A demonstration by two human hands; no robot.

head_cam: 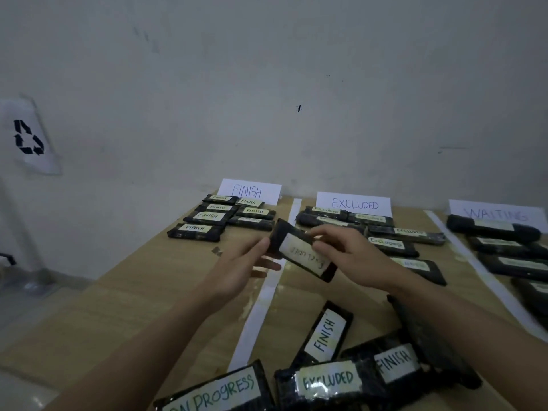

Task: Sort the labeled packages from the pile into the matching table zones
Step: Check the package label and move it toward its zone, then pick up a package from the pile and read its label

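Both hands hold one black package (302,253) with a white EXCLUDED label, raised above the white tape line between the FINISH and EXCLUDED zones. My left hand (249,259) touches its left end with straight fingers. My right hand (347,253) pinches its upper edge. Near the front edge lies the pile: a FINISH package (326,336), another FINISH package (394,366), an EXCLUDED package (326,384) and an ON PROGRESS package (219,393).
Signs stand at the wall: FINISH sign (249,191), EXCLUDED sign (354,204), WAITING sign (498,215), each with several sorted packages in front. White tape strips (261,315) divide the wooden table (148,292). A recycling sign (28,137) hangs left.
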